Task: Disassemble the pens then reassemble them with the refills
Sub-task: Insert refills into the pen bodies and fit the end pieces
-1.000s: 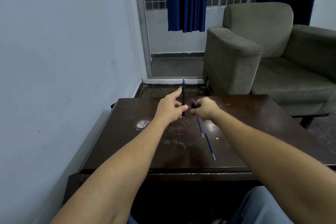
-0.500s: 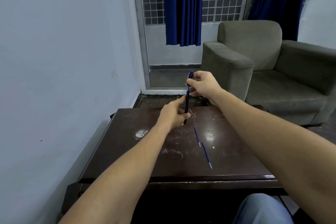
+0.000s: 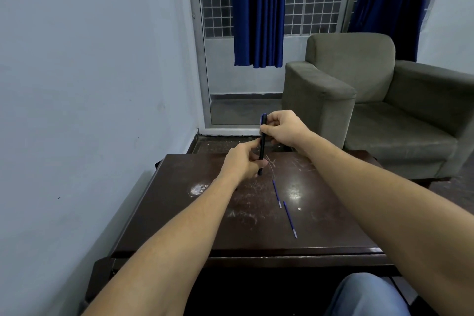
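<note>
A dark pen (image 3: 262, 151) with a blue cap at its top stands upright above the far part of the dark wooden table (image 3: 179, 213). My left hand (image 3: 241, 161) grips its lower half. My right hand (image 3: 282, 128) pinches its upper end at the blue cap. Two thin blue refills lie on the table to the right of my left hand, one refill (image 3: 276, 193) farther away and the other refill (image 3: 290, 219) nearer to me.
A pale wall runs along the left side of the table. A grey armchair (image 3: 372, 100) stands behind the table at the right. Blue curtains hang over a barred window at the back. A white scuff marks the tabletop at the left.
My right hand rose from the tabletop to the top of the pen and holds its blue cap end. My left hand kept the pen upright. The view tilted up.
</note>
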